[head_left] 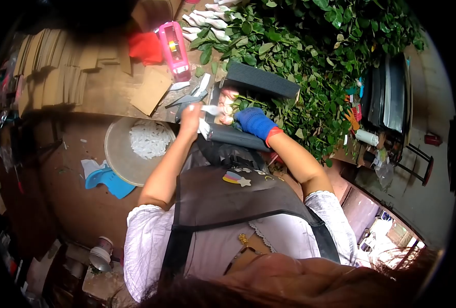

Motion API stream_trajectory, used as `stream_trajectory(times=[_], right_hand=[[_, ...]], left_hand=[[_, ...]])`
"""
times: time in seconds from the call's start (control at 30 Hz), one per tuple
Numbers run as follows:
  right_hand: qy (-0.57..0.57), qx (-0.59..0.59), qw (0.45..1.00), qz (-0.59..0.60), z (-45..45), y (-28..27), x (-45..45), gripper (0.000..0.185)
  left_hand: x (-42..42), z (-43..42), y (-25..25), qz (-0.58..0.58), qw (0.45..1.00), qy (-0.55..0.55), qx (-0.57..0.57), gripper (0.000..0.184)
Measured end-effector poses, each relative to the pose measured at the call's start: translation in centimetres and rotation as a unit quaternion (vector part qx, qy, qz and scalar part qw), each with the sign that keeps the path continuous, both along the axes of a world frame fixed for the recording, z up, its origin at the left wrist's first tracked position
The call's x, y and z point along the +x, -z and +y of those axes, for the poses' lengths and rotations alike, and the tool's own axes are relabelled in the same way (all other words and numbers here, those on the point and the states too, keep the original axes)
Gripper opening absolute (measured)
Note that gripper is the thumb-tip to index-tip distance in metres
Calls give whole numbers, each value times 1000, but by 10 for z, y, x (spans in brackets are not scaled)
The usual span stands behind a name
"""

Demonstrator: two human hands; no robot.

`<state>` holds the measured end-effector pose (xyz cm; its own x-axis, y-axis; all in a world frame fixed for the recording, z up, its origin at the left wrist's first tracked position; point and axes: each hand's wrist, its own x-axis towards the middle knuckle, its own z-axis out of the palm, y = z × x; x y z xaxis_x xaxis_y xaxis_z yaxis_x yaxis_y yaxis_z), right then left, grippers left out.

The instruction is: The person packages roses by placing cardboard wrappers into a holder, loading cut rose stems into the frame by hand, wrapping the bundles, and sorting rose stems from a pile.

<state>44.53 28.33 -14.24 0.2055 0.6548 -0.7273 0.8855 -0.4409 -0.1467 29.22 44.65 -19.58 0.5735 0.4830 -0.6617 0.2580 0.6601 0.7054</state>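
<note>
View: head, the only one.
Left hand [189, 120]: bare; fingers pinch a blurred white wrap [212, 110], its far end close by the roses.
Roses [228, 110]: pale pink heads, lying between a ribbed dark panel [261, 80] and a padded dark bar [238, 137]. At least four show.
Right hand [256, 123]: blue glove, red cuff, just beside the heads, over the stems — cannot tell if the fingers clasp any.
Good handling (my judgement): steady stems just below the heads, press petals lightly, keep the wrap uncreased and clear of leaves.
White-wrapped buds [199, 19]: about eight, far side of bench.
Leafy stems [310, 87]: big heap, past counting.
Pink tape dispenser [174, 50]: one.
Loose cardboard sheet [151, 91]: one — stacked cardboard [53, 66] too dense to count.
Tub [116, 156]: one, holding white pieces [148, 139], uncountable.
</note>
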Motion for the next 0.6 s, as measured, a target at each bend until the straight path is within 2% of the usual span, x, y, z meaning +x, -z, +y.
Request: stream_trajectory(times=[0.07, 0.1, 0.13, 0.17, 0.2, 0.23, 0.27, 0.33, 0.43, 0.47, 0.53, 0.57, 0.6], right_hand=[[4, 31, 999, 13, -9, 0, 1, 31], [4, 32, 999, 24, -8, -2, 3, 31], [4, 32, 999, 38, -8, -7, 4, 31], [4, 33, 998, 53, -7, -12, 4, 31], [-20, 35, 998, 47, -4, -17, 3, 31], [-41, 40, 997, 42, 0, -21, 2, 32], [-62, 45, 996, 37, 3, -23, 0, 32], [-84, 33, 996, 20, 4, -12, -1, 35], [-89, 49, 995, 16, 8, -15, -1, 34], [-88, 62, 994, 17, 12, -19, -1, 33], [-95, 60, 994, 7, 16, -16, -4, 30], [-92, 61, 994, 1, 14, -8, -6, 30], [-87, 63, 994, -6, 15, -3, -6, 30]], left_hand=[[-24, 31, -11, -46, 998, -6, 30, 24], [-41, 46, -20, -37, 997, 34, 62, 27], [-65, 62, -9, -9, 986, 93, 139, 28], [-95, 84, 5, 31, 946, 212, 245, 31], [-109, 98, -15, 158, 861, 331, 353, 30], [-126, 101, -23, 271, 750, 384, 464, 32], [-137, 106, -25, 373, 637, 451, 501, 32], [-138, 106, -39, 347, 544, 504, 574, 29], [-89, 80, -36, 133, 793, 400, 441, 26], [-66, 64, -47, 88, 778, 391, 484, 22], [-31, 47, -30, -30, 819, 341, 460, 26], [-16, 38, -41, -24, 832, 355, 426, 36], [-2, 32, -30, -51, 847, 361, 387, 61]])
